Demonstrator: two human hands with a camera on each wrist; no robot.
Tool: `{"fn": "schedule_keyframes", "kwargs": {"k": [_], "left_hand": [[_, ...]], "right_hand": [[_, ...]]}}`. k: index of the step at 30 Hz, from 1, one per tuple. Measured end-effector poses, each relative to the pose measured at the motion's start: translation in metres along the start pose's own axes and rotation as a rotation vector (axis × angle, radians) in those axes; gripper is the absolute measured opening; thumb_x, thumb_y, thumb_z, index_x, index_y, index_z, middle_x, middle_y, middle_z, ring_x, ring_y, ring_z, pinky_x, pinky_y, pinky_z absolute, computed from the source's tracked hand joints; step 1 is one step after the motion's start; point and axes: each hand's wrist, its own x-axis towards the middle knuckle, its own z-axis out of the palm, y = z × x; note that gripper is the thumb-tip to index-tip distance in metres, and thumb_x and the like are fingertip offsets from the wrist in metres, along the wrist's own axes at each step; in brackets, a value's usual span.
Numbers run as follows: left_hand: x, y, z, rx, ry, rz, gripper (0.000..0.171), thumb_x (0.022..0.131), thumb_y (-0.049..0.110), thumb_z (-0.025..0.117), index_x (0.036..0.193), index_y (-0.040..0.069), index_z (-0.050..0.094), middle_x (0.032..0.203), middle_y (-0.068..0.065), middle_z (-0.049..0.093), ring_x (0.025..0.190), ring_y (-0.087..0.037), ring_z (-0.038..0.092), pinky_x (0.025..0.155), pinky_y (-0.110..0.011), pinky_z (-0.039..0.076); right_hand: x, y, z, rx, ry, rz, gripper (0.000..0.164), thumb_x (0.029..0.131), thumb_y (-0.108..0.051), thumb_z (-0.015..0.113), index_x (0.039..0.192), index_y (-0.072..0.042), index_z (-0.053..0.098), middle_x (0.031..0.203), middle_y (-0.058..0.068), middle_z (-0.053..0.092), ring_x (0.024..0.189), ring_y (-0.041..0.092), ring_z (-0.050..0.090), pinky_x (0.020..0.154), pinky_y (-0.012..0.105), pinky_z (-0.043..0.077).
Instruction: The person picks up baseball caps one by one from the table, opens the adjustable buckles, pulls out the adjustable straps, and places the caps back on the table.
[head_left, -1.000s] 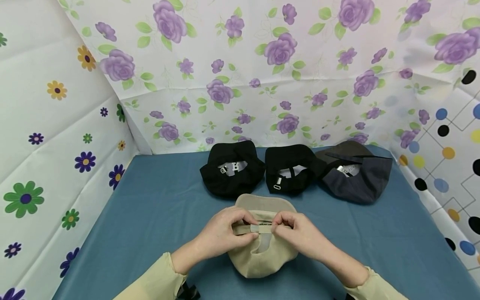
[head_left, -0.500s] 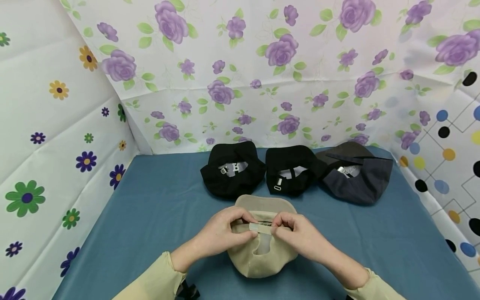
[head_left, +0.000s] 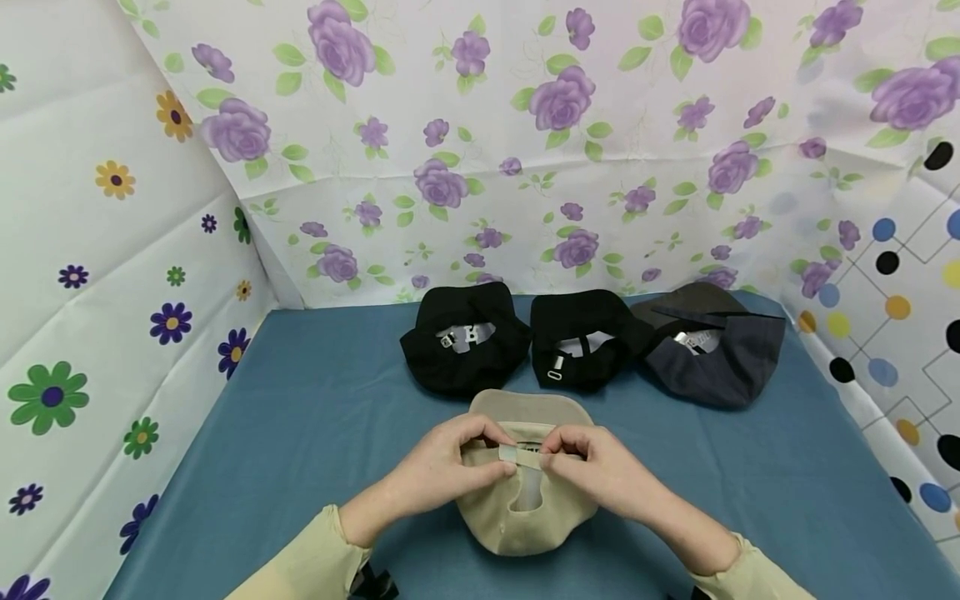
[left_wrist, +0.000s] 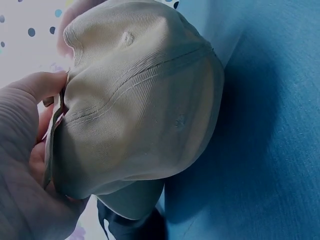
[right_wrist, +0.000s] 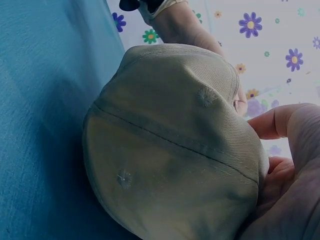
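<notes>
A beige baseball cap [head_left: 517,529] sits before me on the blue cloth, its brim pointing away and its rear opening towards me. Across that opening runs a beige strap [head_left: 529,458] with a pale metal buckle [head_left: 507,453]. My left hand [head_left: 442,467] pinches the strap at the buckle between thumb and fingers. On the other side, my right hand [head_left: 600,467] pinches the strap just right of the buckle. Both wrist views show the cap's crown [left_wrist: 135,95] with stitched eyelets; the crown hides the strap in the right wrist view.
Behind the beige cap lie a black cap [head_left: 465,375], a second black cap [head_left: 577,312] and a dark grey cap [head_left: 720,375], side by side. The blue cloth [head_left: 315,400] covers the table. Flowered sheets [head_left: 480,108] hang at the back and sides.
Over the last second the strap right of the buckle has tilted slightly downward. Both hands keep their pinch with only slight finger movement, and the other caps stay put.
</notes>
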Motion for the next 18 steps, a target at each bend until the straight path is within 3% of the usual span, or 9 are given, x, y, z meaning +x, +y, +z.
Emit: {"fn": "schedule_keyframes", "kwargs": {"k": [8, 18], "left_hand": [[-0.0005, 0.0004, 0.0041, 0.021, 0.030, 0.009, 0.019, 0.088, 0.043, 0.082, 0.103, 0.039, 0.071, 0.111, 0.022, 0.067, 0.104, -0.007, 0.061, 0.093, -0.034, 0.049], [0.0011, -0.0022, 0.0029, 0.083, 0.022, 0.140, 0.017, 0.092, 0.038, 0.079, 0.103, 0.027, 0.074, 0.108, 0.013, 0.070, 0.099, -0.008, 0.061, 0.089, -0.034, 0.050]], "right_hand": [[-0.0004, 0.0012, -0.0005, 0.023, -0.014, -0.007, 0.014, 0.100, -0.026, 0.068, 0.096, -0.015, 0.076, 0.078, 0.001, 0.062, 0.065, 0.012, 0.052, 0.060, 0.027, 0.044], [0.0021, 0.0042, -0.0020, -0.012, 0.006, -0.017, 0.015, 0.101, -0.026, 0.066, 0.094, -0.020, 0.077, 0.087, -0.003, 0.069, 0.075, 0.015, 0.059, 0.066, 0.028, 0.049]]}}
